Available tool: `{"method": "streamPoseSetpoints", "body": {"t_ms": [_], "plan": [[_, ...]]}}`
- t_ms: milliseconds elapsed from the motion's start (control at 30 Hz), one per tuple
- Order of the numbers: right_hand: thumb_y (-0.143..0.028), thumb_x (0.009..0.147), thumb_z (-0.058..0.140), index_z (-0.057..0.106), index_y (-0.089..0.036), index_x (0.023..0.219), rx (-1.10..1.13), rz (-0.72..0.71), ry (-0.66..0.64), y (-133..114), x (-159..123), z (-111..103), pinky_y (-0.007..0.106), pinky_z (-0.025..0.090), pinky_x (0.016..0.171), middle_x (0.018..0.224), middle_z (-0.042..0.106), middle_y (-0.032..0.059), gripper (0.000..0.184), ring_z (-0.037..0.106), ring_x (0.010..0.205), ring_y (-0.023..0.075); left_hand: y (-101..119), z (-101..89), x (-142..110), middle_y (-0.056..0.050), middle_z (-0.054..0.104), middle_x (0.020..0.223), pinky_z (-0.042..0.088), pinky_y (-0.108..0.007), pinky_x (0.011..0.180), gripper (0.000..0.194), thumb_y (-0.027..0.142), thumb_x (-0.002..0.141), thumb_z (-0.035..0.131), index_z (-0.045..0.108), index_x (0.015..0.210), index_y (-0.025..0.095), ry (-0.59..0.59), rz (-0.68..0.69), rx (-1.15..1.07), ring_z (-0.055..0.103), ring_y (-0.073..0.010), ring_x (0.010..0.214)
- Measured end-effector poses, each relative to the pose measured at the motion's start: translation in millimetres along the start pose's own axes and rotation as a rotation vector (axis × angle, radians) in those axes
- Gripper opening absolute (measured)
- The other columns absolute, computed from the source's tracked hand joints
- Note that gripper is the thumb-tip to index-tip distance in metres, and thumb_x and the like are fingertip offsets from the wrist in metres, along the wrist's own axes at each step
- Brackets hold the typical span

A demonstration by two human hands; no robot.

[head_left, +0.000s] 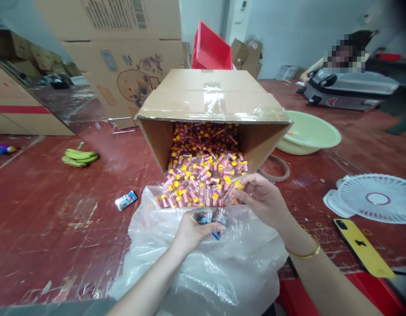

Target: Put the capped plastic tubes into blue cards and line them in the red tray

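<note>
My left hand (195, 231) is closed on small printed packets (204, 217), dark and blue with shiny clear parts; their exact number is hidden by the fingers. My right hand (267, 199) pinches a small clear tube with a yellow cap (235, 188) at the front of the pile. Many similar yellow-capped tubes with pink contents (196, 175) spill from a cardboard box (212, 103) lying on its side. Under both hands spreads a translucent plastic bag (219, 267), reaching from the box mouth towards me.
On the red table lie a blue packet (126, 200), green bananas (79, 157), a yellow phone (364, 248) and a white fan grille (379, 198). A pale green basin (310, 131) and a brown tape ring (278, 169) are right of the box. Another person (346, 57) is at the back right.
</note>
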State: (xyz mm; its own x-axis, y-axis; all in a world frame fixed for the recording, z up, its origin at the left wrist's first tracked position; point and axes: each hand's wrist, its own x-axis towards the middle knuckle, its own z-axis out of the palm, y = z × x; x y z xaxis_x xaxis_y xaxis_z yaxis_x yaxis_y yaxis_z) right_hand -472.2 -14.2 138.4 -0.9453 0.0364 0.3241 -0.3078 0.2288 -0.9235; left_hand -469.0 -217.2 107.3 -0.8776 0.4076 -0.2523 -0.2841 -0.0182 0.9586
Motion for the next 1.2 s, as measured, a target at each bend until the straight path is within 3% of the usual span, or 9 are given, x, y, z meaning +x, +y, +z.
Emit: {"method": "streamPoseSetpoints", "body": {"t_ms": [200, 433, 500, 600, 867, 1000, 1067, 1133, 1200], "plan": [[-0.034, 0.08, 0.069, 0.056, -0.019, 0.086, 0.024, 0.048, -0.185, -9, 4, 2, 0.023, 0.049, 0.061, 0.079, 0.058, -0.0004, 0.021, 0.054, 0.069, 0.0103, 2, 6.8, 1, 0.002, 0.058, 0.056, 0.042, -0.023, 0.056, 0.028, 0.035, 0.058, 0.085, 0.069, 0.067, 0.014, -0.013, 0.028, -0.017, 0.051, -0.0115, 0.055], [-0.04, 0.078, 0.069, 0.054, -0.02, 0.091, 0.229, 0.278, -0.255, 12, -20, 16, 0.025, 0.052, 0.063, 0.086, 0.058, 0.0007, 0.028, 0.058, 0.073, 0.0116, 11, 14.9, -1, -0.01, 0.073, 0.085, 0.055, -0.031, 0.062, 0.044, 0.042, 0.063, 0.083, 0.071, 0.093, 0.013, -0.035, -0.318, -0.371, 0.067, -0.0207, 0.073], [-0.036, 0.068, 0.079, 0.049, -0.023, 0.111, 0.189, 0.256, -0.268, 13, -37, 25, 0.029, 0.055, 0.072, 0.104, 0.057, 0.0044, 0.054, 0.059, 0.09, 0.0169, 14, 19.0, 0, -0.011, 0.073, 0.088, 0.056, -0.031, 0.063, 0.046, 0.042, 0.061, 0.084, 0.071, 0.094, 0.012, -0.002, -0.348, -0.453, 0.068, -0.0218, 0.076], [-0.023, 0.062, 0.082, 0.033, -0.029, 0.124, 0.131, 0.255, -0.199, 14, -57, 38, 0.031, 0.055, 0.074, 0.111, 0.054, 0.0052, 0.08, 0.059, 0.097, 0.0201, 15, 24.7, 1, -0.012, 0.074, 0.09, 0.055, -0.028, 0.06, 0.046, 0.043, 0.061, 0.084, 0.071, 0.092, 0.011, -0.014, -0.334, -0.491, 0.069, -0.0218, 0.075], [-0.011, 0.064, 0.069, 0.034, -0.026, 0.117, 0.02, 0.165, -0.039, 24, -69, 44, 0.028, 0.052, 0.069, 0.102, 0.051, 0.0031, 0.065, 0.058, 0.088, 0.0178, 7, 28.4, -2, -0.01, 0.074, 0.078, 0.051, -0.025, 0.066, 0.039, 0.038, 0.062, 0.084, 0.074, 0.087, 0.01, -0.056, -0.259, -0.388, 0.068, -0.0185, 0.068], [-0.018, 0.064, 0.077, 0.038, -0.026, 0.116, 0.077, 0.153, -0.045, 18, -64, 43, 0.029, 0.052, 0.074, 0.103, 0.054, 0.0034, 0.065, 0.057, 0.093, 0.0183, 6, 28.0, -3, -0.009, 0.074, 0.078, 0.052, -0.025, 0.067, 0.04, 0.039, 0.063, 0.084, 0.074, 0.089, 0.01, -0.054, -0.238, -0.366, 0.068, -0.0179, 0.068], [-0.028, 0.069, 0.078, 0.046, -0.023, 0.107, 0.177, 0.182, -0.046, 11, -60, 38, 0.028, 0.052, 0.07, 0.096, 0.058, 0.0027, 0.049, 0.058, 0.085, 0.0167, 7, 27.7, -4, -0.011, 0.075, 0.084, 0.055, -0.028, 0.066, 0.043, 0.041, 0.064, 0.083, 0.073, 0.093, 0.011, -0.073, -0.247, -0.337, 0.069, -0.021, 0.073], [-0.034, 0.075, 0.073, 0.052, -0.022, 0.092, 0.239, 0.205, 0.081, 7, -61, 23, 0.028, 0.051, 0.068, 0.085, 0.059, 0.0009, 0.029, 0.059, 0.076, 0.0144, 8, 27.1, -5, -0.014, 0.074, 0.095, 0.057, -0.032, 0.065, 0.047, 0.046, 0.068, 0.078, 0.071, 0.099, 0.012, -0.117, -0.279, -0.319, 0.07, -0.0257, 0.084], [-0.037, 0.078, 0.071, 0.054, -0.021, 0.086, 0.178, 0.21, 0.42, 9, -77, -6, 0.028, 0.052, 0.069, 0.081, 0.06, -0.0002, 0.024, 0.06, 0.072, 0.0132, 11, 25.7, -6, -0.016, 0.071, 0.109, 0.058, -0.034, 0.065, 0.048, 0.048, 0.074, 0.072, 0.068, 0.107, 0.013, -0.134, -0.314, -0.327, 0.068, -0.0289, 0.096]]}}
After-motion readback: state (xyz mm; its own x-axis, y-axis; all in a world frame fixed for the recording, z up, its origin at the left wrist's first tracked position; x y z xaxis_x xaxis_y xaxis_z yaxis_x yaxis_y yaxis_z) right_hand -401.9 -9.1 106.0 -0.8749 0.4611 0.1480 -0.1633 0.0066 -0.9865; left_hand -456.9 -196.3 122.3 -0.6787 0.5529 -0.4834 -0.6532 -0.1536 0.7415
